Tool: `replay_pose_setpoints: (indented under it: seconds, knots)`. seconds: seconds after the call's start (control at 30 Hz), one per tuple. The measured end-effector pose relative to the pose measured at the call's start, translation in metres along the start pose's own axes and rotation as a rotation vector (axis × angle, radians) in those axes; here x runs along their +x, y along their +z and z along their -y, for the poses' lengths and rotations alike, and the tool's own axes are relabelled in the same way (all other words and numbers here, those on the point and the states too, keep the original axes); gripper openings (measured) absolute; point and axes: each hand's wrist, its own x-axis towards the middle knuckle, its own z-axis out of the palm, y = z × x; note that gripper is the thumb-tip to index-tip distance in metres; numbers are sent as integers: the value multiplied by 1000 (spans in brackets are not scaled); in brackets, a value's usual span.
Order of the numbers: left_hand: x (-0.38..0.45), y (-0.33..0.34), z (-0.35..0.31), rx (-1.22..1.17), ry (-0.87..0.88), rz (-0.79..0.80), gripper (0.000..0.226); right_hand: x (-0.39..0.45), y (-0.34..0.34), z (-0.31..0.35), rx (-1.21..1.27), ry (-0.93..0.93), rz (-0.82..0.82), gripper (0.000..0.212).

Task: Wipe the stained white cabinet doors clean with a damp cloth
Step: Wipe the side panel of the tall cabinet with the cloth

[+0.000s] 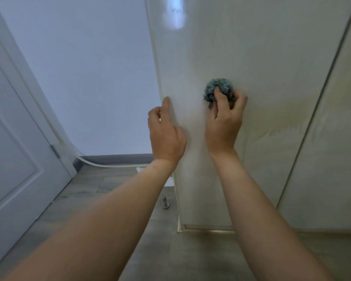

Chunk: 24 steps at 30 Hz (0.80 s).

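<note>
Teal-grey and bunched into a ball, the cloth [219, 89] was pinched between the thumb and curled fingers of the right hand [224, 120], which pressed it against the white cabinet door [261, 57] at about mid-height. The left hand [165, 132] lay just beside it along the door's left edge [160, 92], forefinger stretched up the edge and the other fingers loosely bent; whether they hooked behind the edge was hard to tell from this angle. The cloth sat above the right hand's knuckles, near the left hand but apart from it. The likeliest trouble, to my eye, was missed dirt: a yellowish stain [288, 120] spread to the right of the cloth and down toward the seam with the neighbouring door [332, 159], and so small a wad would cover little with each pass, so streaks could remain. A hard push might also swing the door if the left hand did not steady it, and a soaked cloth could send drips down to the wooden floor [190, 256]. Below, a door stopper [165, 202] stood on the floor near the cabinet's corner, and a panelled room door [12, 149] stood at far left.
</note>
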Motion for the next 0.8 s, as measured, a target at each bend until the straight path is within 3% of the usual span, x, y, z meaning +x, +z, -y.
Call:
replay_pose_setpoints:
  seconds: [0.1,0.13,0.17,0.23,0.37,0.43,0.5,0.6,0.67,0.8]
  knots:
    - [-5,19,-13,3,-97,-35,83,-21,-5,-2,51,-61,277,33]
    - [-8,27,-18,-1,-124,-38,86,-21,-11,-10,40,-143,295,28]
    - [-10,32,-23,6,-147,-30,87,-16,-19,-16,8,-237,261,22]
    - [-13,40,-32,33,-175,-7,87,9,-35,-43,-8,-185,116,22]
    - [-15,51,-39,79,-178,-22,80,44,-58,-109,-43,273,-343,20]
    - [-16,55,-39,97,-181,-35,78,22,-53,-107,-47,317,-320,21]
    - [-18,60,-37,123,-178,-53,76,-2,-47,-89,-34,265,-140,24]
    - [-19,64,-36,147,-162,-57,74,3,-60,-94,-77,-15,24,24]
    - [-20,63,-33,161,-152,-61,73,27,-74,-120,-91,16,-66,22]
    - [-21,64,-35,182,-155,-77,72,35,-82,-142,-21,312,-288,19]
